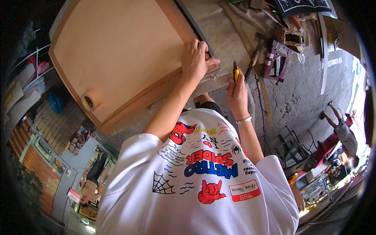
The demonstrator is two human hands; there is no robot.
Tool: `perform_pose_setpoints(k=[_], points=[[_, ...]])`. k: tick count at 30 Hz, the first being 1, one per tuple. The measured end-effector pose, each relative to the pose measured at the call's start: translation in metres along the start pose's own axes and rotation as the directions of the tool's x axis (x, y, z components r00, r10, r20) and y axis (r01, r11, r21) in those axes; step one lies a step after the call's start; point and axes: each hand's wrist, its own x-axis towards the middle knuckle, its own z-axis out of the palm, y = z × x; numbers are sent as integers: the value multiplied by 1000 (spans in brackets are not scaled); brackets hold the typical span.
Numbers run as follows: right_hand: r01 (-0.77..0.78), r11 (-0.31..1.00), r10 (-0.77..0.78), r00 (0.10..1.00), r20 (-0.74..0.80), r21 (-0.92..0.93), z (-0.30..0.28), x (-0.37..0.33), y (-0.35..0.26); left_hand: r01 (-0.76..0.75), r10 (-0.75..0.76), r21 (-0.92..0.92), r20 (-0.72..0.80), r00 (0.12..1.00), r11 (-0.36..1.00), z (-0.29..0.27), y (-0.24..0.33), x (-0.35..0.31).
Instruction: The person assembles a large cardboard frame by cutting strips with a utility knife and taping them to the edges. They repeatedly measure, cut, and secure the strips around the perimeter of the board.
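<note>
**Tan panel (129, 51) steadied by the left hand (193, 59), with a yellow-and-dark tool (236, 75) in the right hand (237, 93)**

From my remote post, I judged the step in hand to be work along the panel's edge, at the corner under the left hand. That hand lay on the corner beside a dark edge strip (194, 26), fingers bent and thumb spread; I could not tell whether it pinched or only pressed. The right hand was closed around the slim tool, just right of the corner, apart from the panel. The next move, I judged, called for a steady corner and fingers clear of the tool's tip. The panel stretched ahead and left of the left hand.
</note>
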Motion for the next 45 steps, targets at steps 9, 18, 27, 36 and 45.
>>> perform_pose_setpoints(k=[9,18,27,36,45], points=[[177,940,-146,981,125,-292,13,17,-17,17,-24,-151,-42,999,988,-18,-23,-22],[153,881,-100,985,139,-447,20,16,-31,89,-87,-83,27,996,993,-18,-20,-39],[154,873,-106,986,129,-463,19,7,-22,83,-82,-22,40,996,996,-8,-22,-35],[-15,993,18,999,29,-115,2,-34,-30,-124,74,-222,-220,973,967,-48,-30,-96],[180,981,-193,944,267,74,97,-67,-131,591,-492,-170,-751,440,789,-202,-247,-379]])
